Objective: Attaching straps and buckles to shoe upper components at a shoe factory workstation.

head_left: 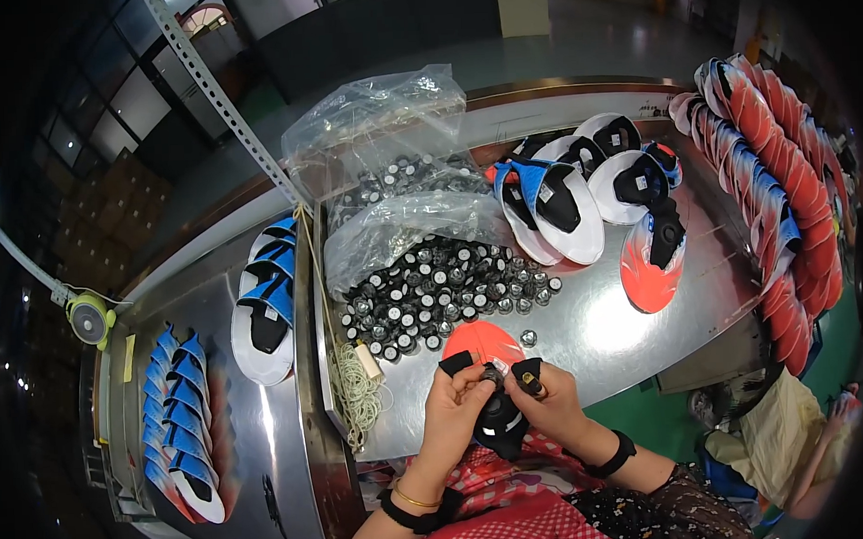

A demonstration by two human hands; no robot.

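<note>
My left hand (pixel 453 411) is closed to a pinch, thumb and fingertip on a small black knob (pixel 493 373), with no gap left between. My right hand (pixel 553 405) is curled in from the other side, fingertips just beside the knob; I cannot tell whether they grip it too. The red cap (pixel 481 338) is right in front of me, its colored end on the metal table (pixel 587 357) and its black part (pixel 501 427) toward my body, which I judge keeps it steady while both hands meet over it. Black finger covers (pixel 457 363) seem there to spare my skin. The heap of knobs (pixel 432 293) spills out beyond the cap, by the clear plastic bag (pixel 406 223), likely so I can reach them easily. White-edged caps (pixel 574 212) lie behind, and stacked caps (pixel 801 176) stand nested at my right, probably to save room
</note>
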